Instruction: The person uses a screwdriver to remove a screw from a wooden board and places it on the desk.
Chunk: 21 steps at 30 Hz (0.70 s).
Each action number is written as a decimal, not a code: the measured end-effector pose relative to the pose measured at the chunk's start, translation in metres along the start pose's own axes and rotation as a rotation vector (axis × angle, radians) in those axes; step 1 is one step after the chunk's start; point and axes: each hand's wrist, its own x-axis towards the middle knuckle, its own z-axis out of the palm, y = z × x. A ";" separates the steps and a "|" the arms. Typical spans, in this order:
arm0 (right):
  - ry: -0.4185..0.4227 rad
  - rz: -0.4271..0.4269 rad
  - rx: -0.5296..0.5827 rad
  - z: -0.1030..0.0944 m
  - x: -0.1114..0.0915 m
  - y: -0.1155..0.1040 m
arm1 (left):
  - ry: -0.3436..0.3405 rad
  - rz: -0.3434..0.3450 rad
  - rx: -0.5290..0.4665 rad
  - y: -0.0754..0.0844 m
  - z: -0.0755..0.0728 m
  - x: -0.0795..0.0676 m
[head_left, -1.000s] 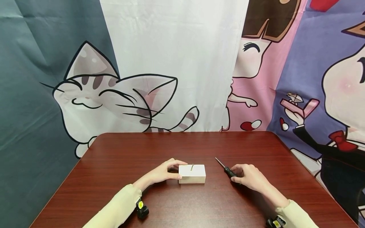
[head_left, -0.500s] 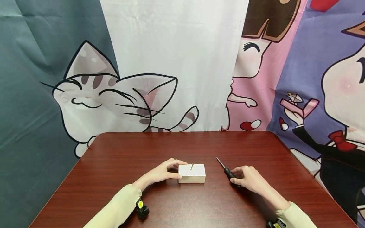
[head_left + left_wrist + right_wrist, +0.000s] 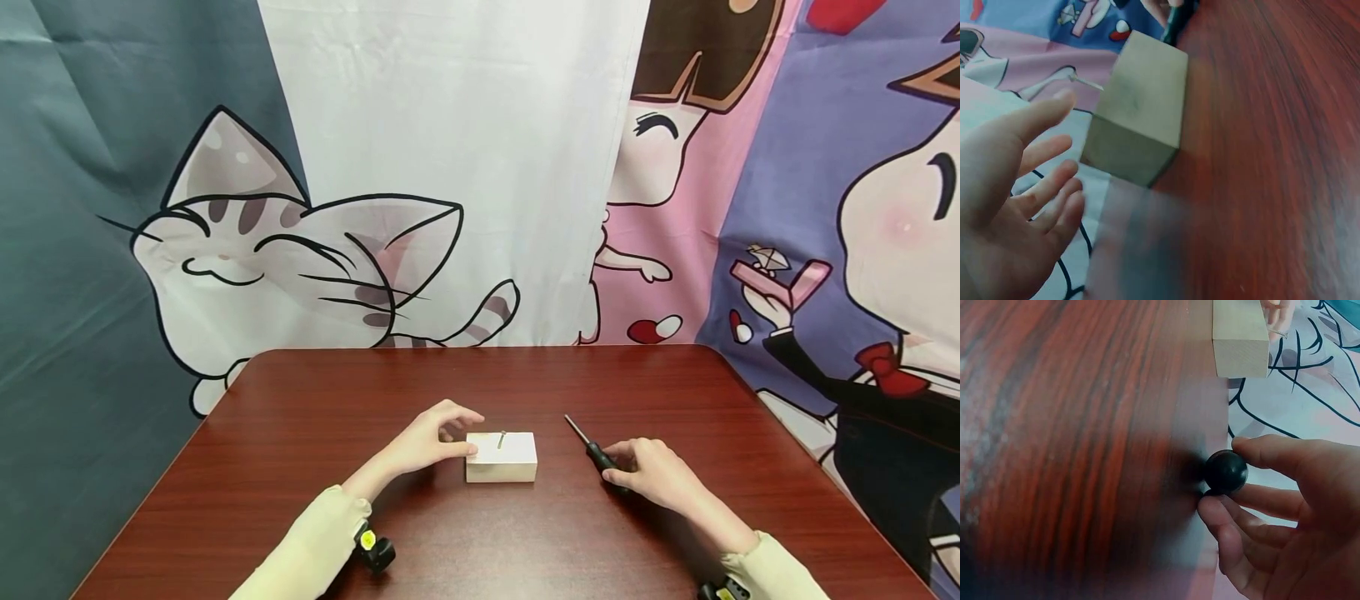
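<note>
A pale wooden block (image 3: pixel 501 468) lies on the table, with a thin metal screw (image 3: pixel 502 439) standing tilted out of its top face. Just left of the block is my left hand (image 3: pixel 427 437), fingers spread and slightly bent, holding nothing. In the left wrist view a gap shows between this hand (image 3: pixel 1019 175) and the block (image 3: pixel 1141 94). To the right, my right hand (image 3: pixel 656 471) pinches the black handle of a screwdriver (image 3: pixel 597 455), its shaft pointing away and to the left. The right wrist view shows the handle's round end (image 3: pixel 1226 471) between thumb and fingers.
The dark red wooden table (image 3: pixel 360 379) reaches back to a hanging cloth (image 3: pixel 465 125) printed with cartoon figures. Each wrist carries a small black camera, such as the left wrist camera (image 3: pixel 378 554).
My left hand has let go of the block and risen slightly up and away from it. My right hand has shifted slightly nearer on the screwdriver handle. The block stays in place.
</note>
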 end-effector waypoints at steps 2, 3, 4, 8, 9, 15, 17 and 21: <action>-0.001 -0.018 -0.001 0.000 0.000 0.000 | 0.045 -0.001 0.026 0.004 0.000 0.002; -0.001 -0.029 0.003 -0.001 0.000 0.001 | 0.059 -0.001 0.025 0.006 0.000 0.003; -0.001 -0.038 0.006 -0.001 0.000 0.001 | 0.070 0.000 0.016 0.007 0.000 0.003; -0.002 -0.064 0.010 -0.001 0.000 0.001 | 0.080 0.010 -0.017 0.012 0.004 0.007; -0.003 -0.064 0.012 -0.001 0.000 0.001 | 0.079 0.016 -0.023 0.013 0.006 0.008; -0.007 -0.067 0.019 -0.001 0.001 0.001 | 0.080 0.046 -0.031 0.015 0.017 0.013; -0.007 -0.066 0.019 -0.001 0.001 0.001 | 0.084 0.048 -0.034 0.016 0.020 0.015; -0.007 -0.054 0.022 -0.001 0.001 0.002 | 0.088 0.037 -0.055 0.018 0.025 0.017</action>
